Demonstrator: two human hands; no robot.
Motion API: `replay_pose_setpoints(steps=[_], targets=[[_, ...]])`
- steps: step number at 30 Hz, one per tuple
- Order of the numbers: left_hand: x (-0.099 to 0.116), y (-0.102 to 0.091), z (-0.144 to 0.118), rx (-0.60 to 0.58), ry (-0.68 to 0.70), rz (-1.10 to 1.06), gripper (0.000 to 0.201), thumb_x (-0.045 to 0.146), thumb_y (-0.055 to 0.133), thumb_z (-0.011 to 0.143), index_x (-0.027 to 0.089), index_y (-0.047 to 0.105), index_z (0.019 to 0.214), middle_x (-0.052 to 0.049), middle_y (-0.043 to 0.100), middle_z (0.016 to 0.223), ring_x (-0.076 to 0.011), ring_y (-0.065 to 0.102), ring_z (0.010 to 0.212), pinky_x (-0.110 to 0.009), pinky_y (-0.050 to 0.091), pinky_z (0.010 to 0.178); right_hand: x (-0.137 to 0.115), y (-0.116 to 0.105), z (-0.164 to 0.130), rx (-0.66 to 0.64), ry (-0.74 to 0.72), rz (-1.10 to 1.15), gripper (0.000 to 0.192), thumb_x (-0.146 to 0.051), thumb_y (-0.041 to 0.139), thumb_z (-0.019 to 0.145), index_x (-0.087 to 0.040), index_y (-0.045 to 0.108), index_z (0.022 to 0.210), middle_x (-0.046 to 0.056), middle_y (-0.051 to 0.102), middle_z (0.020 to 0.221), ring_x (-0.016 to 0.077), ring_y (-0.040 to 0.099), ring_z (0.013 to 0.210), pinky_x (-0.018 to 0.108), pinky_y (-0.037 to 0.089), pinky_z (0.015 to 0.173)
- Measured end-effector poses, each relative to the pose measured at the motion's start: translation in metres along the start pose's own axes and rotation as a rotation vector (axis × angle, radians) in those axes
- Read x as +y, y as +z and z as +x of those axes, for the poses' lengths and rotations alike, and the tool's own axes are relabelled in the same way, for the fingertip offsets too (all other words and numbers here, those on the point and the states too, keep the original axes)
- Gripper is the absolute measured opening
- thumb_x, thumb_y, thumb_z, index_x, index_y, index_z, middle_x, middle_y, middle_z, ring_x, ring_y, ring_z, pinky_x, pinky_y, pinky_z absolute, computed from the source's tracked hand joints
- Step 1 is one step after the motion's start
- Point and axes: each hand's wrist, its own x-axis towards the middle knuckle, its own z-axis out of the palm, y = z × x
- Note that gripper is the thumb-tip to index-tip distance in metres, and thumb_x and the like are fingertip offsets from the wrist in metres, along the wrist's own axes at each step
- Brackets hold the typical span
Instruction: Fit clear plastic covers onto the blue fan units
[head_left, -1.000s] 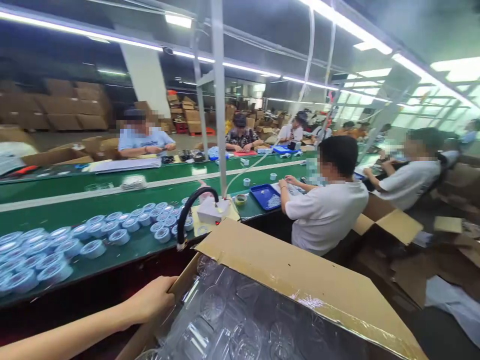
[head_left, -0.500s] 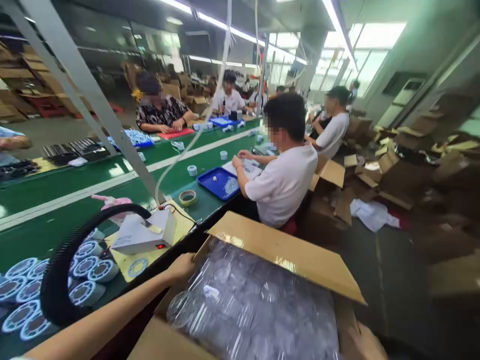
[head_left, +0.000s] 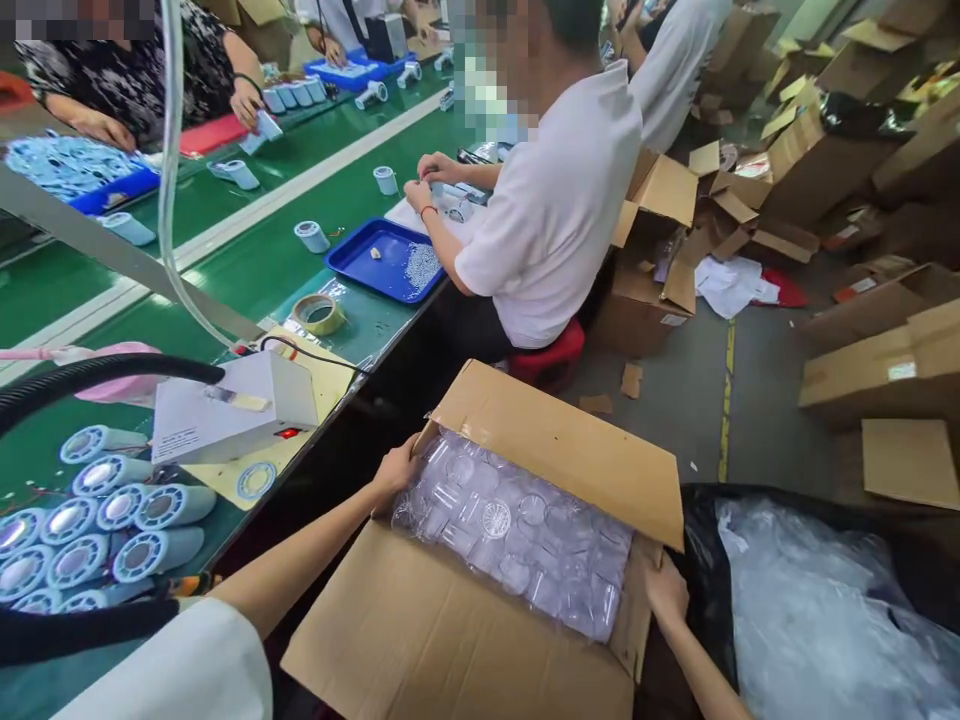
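Carton [head_left: 457,625] between both hands [head_left: 395,468] [head_left: 666,590]

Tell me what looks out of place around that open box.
Mainly the floor: small cardboard scraps and a crumpled white sheet, perhaps cloth or plastic, lie loose there, looking dropped rather than put away. The box between the left hand and right hand shows no obvious damage.
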Motion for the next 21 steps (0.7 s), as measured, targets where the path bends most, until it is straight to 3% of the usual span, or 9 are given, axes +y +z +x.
replay_pose_setpoints(steps=[3,6,10,13,15,17,21], targets=[[0.000,0.002,-0.009,0.074,-0.003,0.007,0.040,0.034,0.055,0.093,0.016,0.051,0.128,-0.011,0.055,0.128,-0.0251,0.057,0.112,-0.048,0.048,0.095,-0.009,-0.005,-0.006,0.075,-0.042,0.080,0.027,-0.033,0.058,0.094,-0.016,0.059,0.114,0.008,0.062,0.115,0.0216,0.063,0.099,0.042,0.053,0.086],[-0.005,0.012,-0.036,0.180,0.002,0.009,0.046,0.035,0.050,0.094,0.015,0.044,0.135,-0.014,0.044,0.142,-0.0294,0.044,0.130,-0.053,0.038,0.106,-0.022,-0.008,-0.018,0.176,-0.151,0.172,0.026,-0.034,0.059,0.093,-0.015,0.061,0.111,0.008,0.062,0.118,0.0230,0.061,0.104,0.045,0.050,0.091],[-0.032,0.040,-0.109,0.317,-0.075,0.009,0.059,0.036,0.037,0.094,0.008,0.027,0.144,-0.020,0.013,0.157,-0.0309,0.009,0.148,-0.049,0.017,0.118,-0.048,-0.031,-0.013,0.299,-0.338,0.311,0.025,-0.038,0.056,0.094,-0.015,0.065,0.098,0.006,0.067,0.107,0.0219,0.062,0.100,0.043,0.049,0.091],[-0.054,0.066,-0.161,0.358,-0.221,-0.006,0.074,0.043,0.038,0.088,0.003,0.017,0.146,-0.025,-0.002,0.157,-0.0370,0.003,0.148,-0.056,0.012,0.117,-0.074,-0.072,0.018,0.484,-0.427,0.417,0.029,-0.037,0.057,0.093,-0.016,0.061,0.111,0.009,0.058,0.124,0.0262,0.054,0.115,0.049,0.043,0.098],[-0.067,0.079,-0.176,0.324,-0.289,-0.018,0.090,0.048,0.050,0.078,0.002,0.015,0.146,-0.028,0.007,0.156,-0.0409,0.008,0.146,-0.058,0.014,0.115,-0.092,-0.099,0.046,0.595,-0.449,0.482,0.034,-0.037,0.058,0.092,-0.017,0.056,0.119,0.010,0.048,0.135,0.0292,0.046,0.123,0.052,0.038,0.101],[-0.078,0.085,-0.174,0.275,-0.334,-0.029,0.106,0.050,0.063,0.063,0.003,0.016,0.146,-0.030,0.023,0.150,-0.0454,0.020,0.141,-0.061,0.019,0.112,-0.107,-0.117,0.071,0.645,-0.453,0.527,0.038,-0.036,0.060,0.090,-0.017,0.054,0.122,0.010,0.043,0.140,0.0306,0.043,0.125,0.052,0.038,0.101],[-0.101,0.082,-0.144,0.179,-0.332,-0.088,0.111,0.048,0.074,0.043,0.006,0.030,0.136,-0.026,0.047,0.133,-0.0452,0.044,0.126,-0.057,0.036,0.102,-0.127,-0.122,0.110,0.613,-0.407,0.572,0.039,-0.033,0.059,0.092,-0.018,0.051,0.127,0.010,0.050,0.133,0.0271,0.054,0.114,0.049,0.047,0.093]])
